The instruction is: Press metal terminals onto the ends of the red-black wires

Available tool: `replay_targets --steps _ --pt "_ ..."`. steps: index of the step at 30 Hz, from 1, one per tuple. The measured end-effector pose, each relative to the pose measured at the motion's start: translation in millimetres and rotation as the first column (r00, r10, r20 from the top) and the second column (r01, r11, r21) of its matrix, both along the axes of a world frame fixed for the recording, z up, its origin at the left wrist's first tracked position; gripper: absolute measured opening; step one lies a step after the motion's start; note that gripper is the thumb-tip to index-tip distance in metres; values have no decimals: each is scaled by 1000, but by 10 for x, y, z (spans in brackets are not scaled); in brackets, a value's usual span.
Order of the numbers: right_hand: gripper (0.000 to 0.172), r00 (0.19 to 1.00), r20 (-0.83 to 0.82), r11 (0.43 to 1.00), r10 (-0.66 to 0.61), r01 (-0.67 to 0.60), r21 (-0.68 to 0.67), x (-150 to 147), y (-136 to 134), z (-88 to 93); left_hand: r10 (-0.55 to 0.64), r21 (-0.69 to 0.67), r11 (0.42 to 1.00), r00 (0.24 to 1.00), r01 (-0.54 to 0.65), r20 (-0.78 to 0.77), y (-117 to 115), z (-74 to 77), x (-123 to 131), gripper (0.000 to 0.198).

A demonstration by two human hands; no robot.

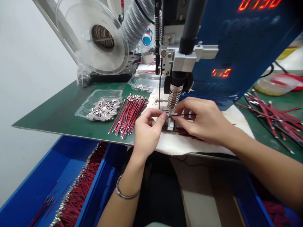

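Under the soldering head of a blue bench machine, both hands meet at a small metal fixture. My right hand is closed, its fingers pinching a short red-and-black wire that points left. My left hand has thumb and forefinger pressed together at the wire's left end; what sits between those fingertips is hidden. More red-and-black wires lie under my right hand on a white cloth. Left of my left hand rests a bundle of wires with metal ends.
A clear plastic tray holds small metal connectors. Behind it stand a second tray and an extraction hood. Loose wires lie at right. Below the green table edge, a blue bin holds many wires.
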State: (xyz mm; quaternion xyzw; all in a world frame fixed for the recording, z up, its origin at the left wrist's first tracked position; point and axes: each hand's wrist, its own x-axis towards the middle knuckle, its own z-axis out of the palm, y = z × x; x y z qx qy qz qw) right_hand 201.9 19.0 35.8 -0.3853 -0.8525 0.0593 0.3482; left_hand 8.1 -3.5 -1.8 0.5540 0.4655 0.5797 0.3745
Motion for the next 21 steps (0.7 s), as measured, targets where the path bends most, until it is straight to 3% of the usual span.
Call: replay_targets --steps 21 --pt "13 999 43 999 19 -21 38 2 -15 15 0 -2 1000 1000 0 -2 -5 14 8 8"
